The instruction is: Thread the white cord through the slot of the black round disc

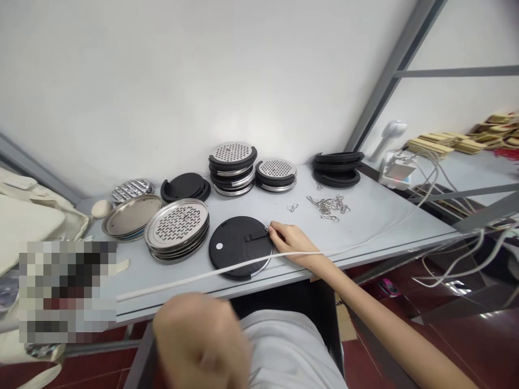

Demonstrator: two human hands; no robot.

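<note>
A round black disc with a white dot and a short black strap lies flat near the table's front edge. At the disc's right rim, my right hand is closed, thumb and fingers pinching a small metal clip at the strap's end. My left hand hangs close to the camera, below the table edge; motion smears it and its fingers cannot be made out. Left of the disc stands a stack of round metal grater plates. Loose metal clips lie in a pile to the right.
Stacks of perforated discs with black rims stand along the wall. Black rings sit at the back right, metal plates at the left. A white cable crosses in front of the black disc. A bag is at far left.
</note>
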